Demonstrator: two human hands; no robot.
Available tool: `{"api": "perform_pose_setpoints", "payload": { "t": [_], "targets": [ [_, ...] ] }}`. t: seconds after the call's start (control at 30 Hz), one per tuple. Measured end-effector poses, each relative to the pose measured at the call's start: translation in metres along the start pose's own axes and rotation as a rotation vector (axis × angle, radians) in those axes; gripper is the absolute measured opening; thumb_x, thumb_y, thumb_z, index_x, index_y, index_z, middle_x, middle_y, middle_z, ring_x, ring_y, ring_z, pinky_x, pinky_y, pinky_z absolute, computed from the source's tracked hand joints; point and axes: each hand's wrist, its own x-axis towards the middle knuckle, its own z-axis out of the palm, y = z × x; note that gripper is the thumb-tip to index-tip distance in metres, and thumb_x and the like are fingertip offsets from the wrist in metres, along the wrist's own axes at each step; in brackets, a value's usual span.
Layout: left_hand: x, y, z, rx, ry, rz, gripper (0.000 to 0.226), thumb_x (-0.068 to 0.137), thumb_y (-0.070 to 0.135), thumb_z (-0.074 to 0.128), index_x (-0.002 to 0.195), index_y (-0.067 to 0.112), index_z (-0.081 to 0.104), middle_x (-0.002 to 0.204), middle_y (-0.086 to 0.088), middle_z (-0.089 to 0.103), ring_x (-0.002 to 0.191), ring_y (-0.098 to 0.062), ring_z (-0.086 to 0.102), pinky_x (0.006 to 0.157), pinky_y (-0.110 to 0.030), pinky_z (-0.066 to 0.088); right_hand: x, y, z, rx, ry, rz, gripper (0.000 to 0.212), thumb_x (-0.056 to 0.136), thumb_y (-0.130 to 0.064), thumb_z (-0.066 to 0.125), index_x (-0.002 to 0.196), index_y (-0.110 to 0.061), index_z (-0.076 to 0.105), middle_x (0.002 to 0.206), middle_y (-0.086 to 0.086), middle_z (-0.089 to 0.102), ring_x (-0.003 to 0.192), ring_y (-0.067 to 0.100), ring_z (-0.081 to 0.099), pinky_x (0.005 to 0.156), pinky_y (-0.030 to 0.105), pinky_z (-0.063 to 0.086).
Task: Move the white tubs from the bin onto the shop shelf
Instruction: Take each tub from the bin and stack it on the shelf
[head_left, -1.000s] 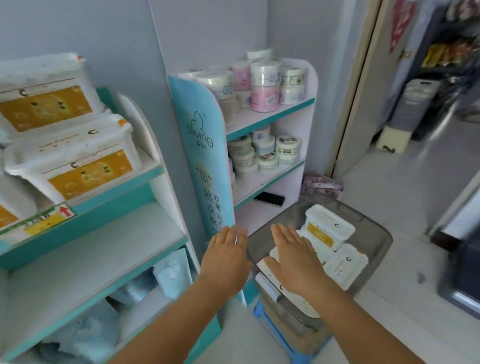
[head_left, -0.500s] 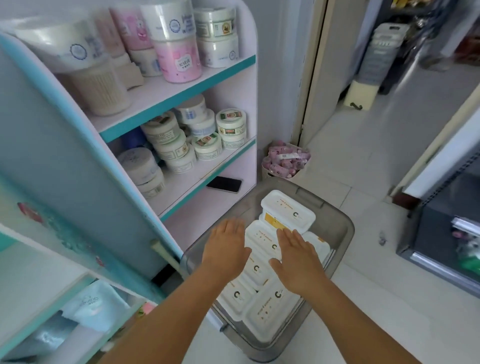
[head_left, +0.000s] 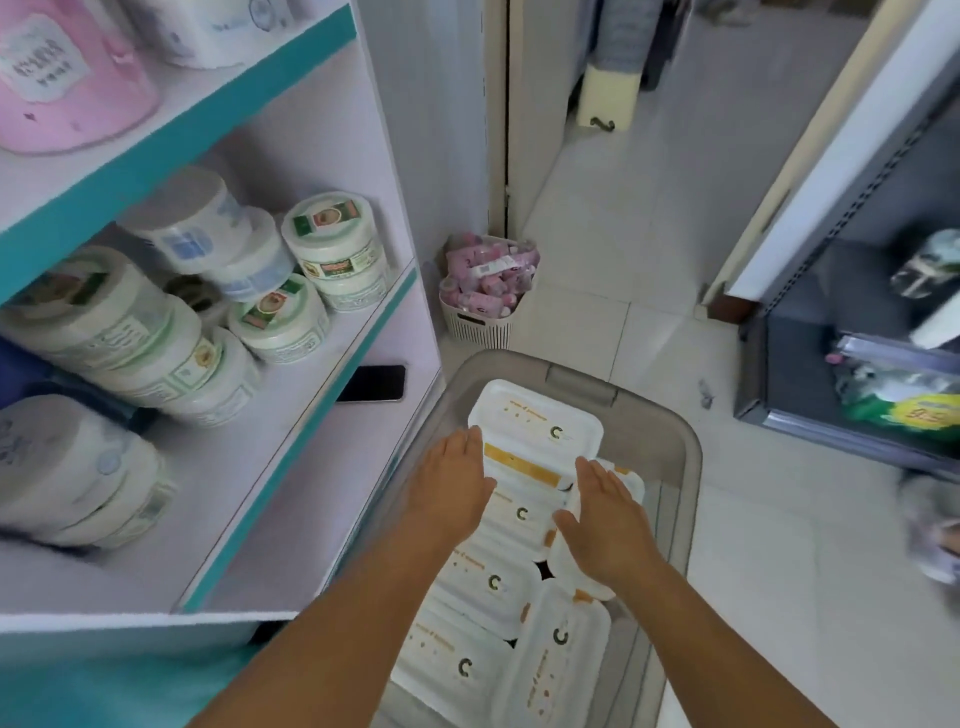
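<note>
A grey translucent bin (head_left: 675, 447) on the floor holds several white rectangular tubs with orange labels. One tub (head_left: 535, 421) lies on top of the others at the bin's far end. My left hand (head_left: 452, 483) reaches in with straight fingers at that tub's left side. My right hand (head_left: 605, 514) is flat and open at its right side, over a lower tub (head_left: 628, 480). Neither hand grips anything. More tubs (head_left: 467, 649) lie flat nearer me, between my forearms. The shop shelf (head_left: 311, 332) stands to the left.
The shelf carries several round white and pink jars (head_left: 332, 239), and a black phone (head_left: 371, 383) lies on its bottom board. A small basket of pink packets (head_left: 485, 291) sits on the floor behind the bin. A dark display case (head_left: 852, 364) stands at the right.
The view has swung down and closer to the bin. Both hands have moved forward to either side of the top tub at the far end.
</note>
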Motion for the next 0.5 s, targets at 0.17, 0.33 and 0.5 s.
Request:
{"api": "perform_pose_setpoints", "payload": {
  "t": [0.17, 0.33, 0.5],
  "targets": [
    [0.055, -0.014, 0.019, -0.046, -0.072, -0.013, 0.067, 0.098, 0.037, 0.045, 0.150, 0.009, 0.012, 0.149, -0.010, 0.029, 0.134, -0.024, 0.031, 0.108, -0.034, 0.034, 0.042, -0.001, 0.013, 0.204, 0.062, 0.154, 0.073, 0.098, -0.035, 0.045, 0.152, -0.014, 0.001, 0.160, 0.006, 0.011, 0.145, 0.025, 0.016, 0.115, 0.037, 0.024],
    [0.085, -0.011, 0.039, -0.156, -0.080, -0.077, 0.069, 0.099, 0.037, 0.040, 0.150, 0.004, 0.006, 0.151, -0.012, 0.020, 0.135, -0.025, 0.030, 0.102, -0.034, 0.037, 0.075, 0.002, 0.027, 0.419, 0.159, 0.298, 0.064, 0.096, -0.027, 0.047, 0.149, -0.013, 0.015, 0.144, 0.011, 0.042, 0.124, 0.030, 0.048, 0.094, 0.037, 0.045],
    [0.098, -0.006, 0.052, -0.278, -0.014, -0.148, 0.076, 0.095, 0.035, 0.051, 0.150, 0.006, 0.007, 0.149, -0.010, 0.021, 0.133, -0.023, 0.030, 0.099, -0.032, 0.039, 0.091, 0.004, 0.036, 0.574, 0.220, 0.412, 0.062, 0.097, -0.025, 0.044, 0.151, -0.016, 0.014, 0.132, 0.013, 0.054, 0.110, 0.032, 0.058, 0.084, 0.036, 0.047]
  ]
}}
